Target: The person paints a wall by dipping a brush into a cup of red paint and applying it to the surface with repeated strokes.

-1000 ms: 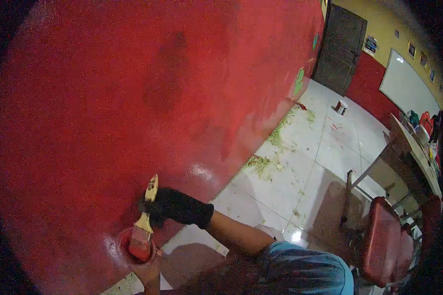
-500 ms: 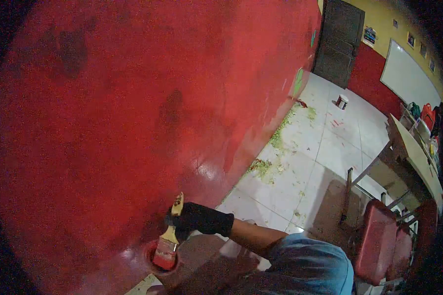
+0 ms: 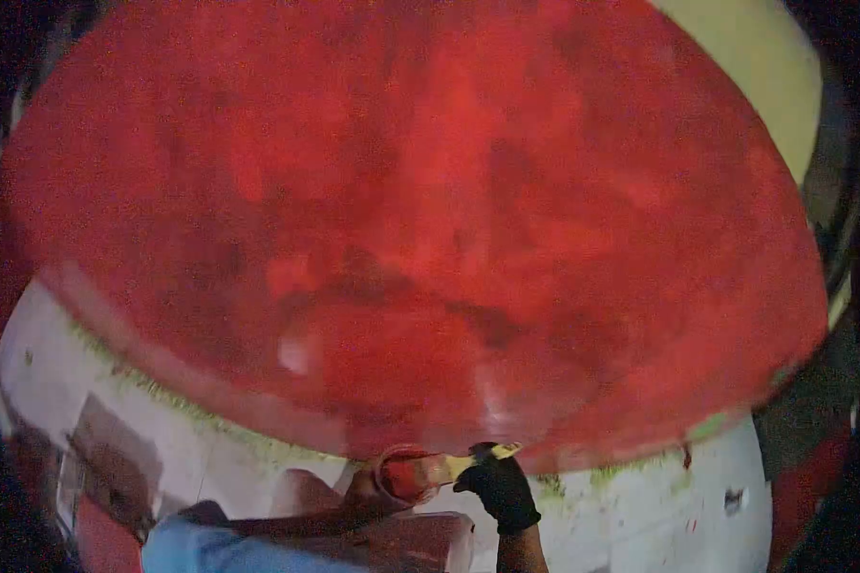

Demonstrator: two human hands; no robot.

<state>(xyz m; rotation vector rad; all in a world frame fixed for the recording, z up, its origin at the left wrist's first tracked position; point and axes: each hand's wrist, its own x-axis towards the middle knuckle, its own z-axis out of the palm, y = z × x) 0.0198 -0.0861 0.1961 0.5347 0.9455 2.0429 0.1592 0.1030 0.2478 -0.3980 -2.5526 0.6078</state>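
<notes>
My right hand point(image 3: 503, 491), in a black glove, grips the yellowish wooden handle of a paintbrush point(image 3: 461, 466). The brush points left, with its bristle end over the opening of a round paint can point(image 3: 384, 480) that has red paint inside. My left hand point(image 3: 361, 489) is bare and dim, and holds the can by its left side; its fingers are partly hidden. Just beyond both hands stands the wall point(image 3: 401, 286), painted red in uneven lighter and darker patches, with wet shine near its lower part.
Pale floor tiles point(image 3: 201, 458) run along the wall's foot, with greenish paint flakes point(image 3: 196, 409) along the edge. A small container point(image 3: 733, 499) stands on the floor at right. A reddish seat point(image 3: 110, 535) is at lower left.
The view has swung left to face the wall squarely, and my left hand now shows at the can. The brush, still in my right hand, has gone from upright to nearly level over the can.
</notes>
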